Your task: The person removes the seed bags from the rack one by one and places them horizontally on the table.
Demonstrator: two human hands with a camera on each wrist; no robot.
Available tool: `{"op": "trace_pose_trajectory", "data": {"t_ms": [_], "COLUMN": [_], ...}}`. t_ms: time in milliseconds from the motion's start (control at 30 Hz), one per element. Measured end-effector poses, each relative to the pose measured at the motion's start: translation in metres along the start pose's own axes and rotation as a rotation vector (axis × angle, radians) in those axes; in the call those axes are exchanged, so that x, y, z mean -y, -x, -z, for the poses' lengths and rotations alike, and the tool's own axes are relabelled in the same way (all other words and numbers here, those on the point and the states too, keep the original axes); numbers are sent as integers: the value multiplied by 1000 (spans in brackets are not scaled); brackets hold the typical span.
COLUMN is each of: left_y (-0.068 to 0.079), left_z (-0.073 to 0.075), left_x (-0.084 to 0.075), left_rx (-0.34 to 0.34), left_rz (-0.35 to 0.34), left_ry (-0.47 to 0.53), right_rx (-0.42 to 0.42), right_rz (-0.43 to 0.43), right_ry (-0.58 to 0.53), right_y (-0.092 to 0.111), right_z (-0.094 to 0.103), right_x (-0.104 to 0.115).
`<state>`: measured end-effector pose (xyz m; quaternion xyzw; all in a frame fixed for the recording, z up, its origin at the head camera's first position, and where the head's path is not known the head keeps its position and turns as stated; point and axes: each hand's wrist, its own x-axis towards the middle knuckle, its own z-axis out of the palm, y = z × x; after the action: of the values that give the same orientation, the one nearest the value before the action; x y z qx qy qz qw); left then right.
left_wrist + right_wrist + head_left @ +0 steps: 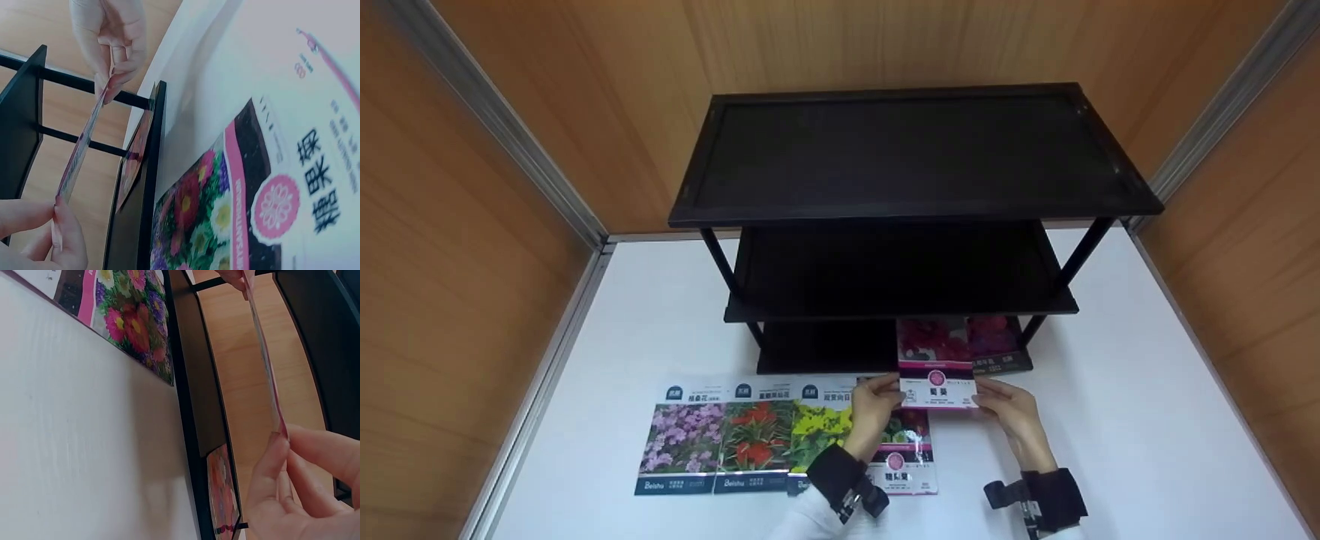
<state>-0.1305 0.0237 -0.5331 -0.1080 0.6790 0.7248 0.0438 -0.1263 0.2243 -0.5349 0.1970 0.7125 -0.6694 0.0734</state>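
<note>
A seed packet (936, 386) with red flowers and a pink band is held by its two side edges. My left hand (872, 411) pinches the left edge, and my right hand (1014, 416) the right. Both wrist views show the packet (81, 149) edge-on between the hands, above the bottom shelf (825, 351). Its far end reaches in under the middle shelf (896, 270). Lying at the right of the bottom shelf is another flower packet (996, 345). Below my left hand, a chrysanthemum packet (901, 457) with a pink band lies on the white table, partly covered by that hand.
A black three-tier rack, its top shelf (915, 157) overhanging the lower ones, stands near the wooden back wall (885, 41). Left of my hands, a purple-flower packet (682, 439), a red-flower packet (755, 439) and a yellow-flower packet (817, 427) lie in a row. Thin posts (1084, 251) join the shelves.
</note>
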Motion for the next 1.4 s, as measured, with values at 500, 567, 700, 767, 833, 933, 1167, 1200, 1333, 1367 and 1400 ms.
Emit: {"op": "trace_pose_trajectory", "data": {"t_ms": [500,567,700,767,833,933,1167,1200,1333,1367,1400], "left_y": [11,13,18,20,23,26,32,33,33,33,34], "left_z": [-10,-11,-13,-14,-15,-16,-17,-17,-19,-19,-19], "left_x": [15,17,19,20,21,22,26,28,34,36,38], "left_rx": [-32,-41,-44,-42,-41,-36,-19,-18,-24,-25,-25], "left_rz": [13,11,2,-10,-12,-24,-31,-26,-19,-19,-18], "left_ry": [-63,-88,-103,-99,-83,-62,-85,-85,-93,-93,-92], "right_rx": [-28,-30,-32,-31,-31,-41,-45,-47,-47,-46,-48], "right_rz": [-24,-19,-3,-6,-16,-32,-43,-47,-60,-63,-66], "right_ry": [30,32,40,56,60,59,53,46,30,35,47], "right_y": [12,14,16,18,19,20,25,25,27,27,27], "right_z": [11,12,15,17,18,19,23,24,25,25,26], "right_x": [-8,-9,-11,-12,-13,-15,-19,-20,-24,-25,-26]}}
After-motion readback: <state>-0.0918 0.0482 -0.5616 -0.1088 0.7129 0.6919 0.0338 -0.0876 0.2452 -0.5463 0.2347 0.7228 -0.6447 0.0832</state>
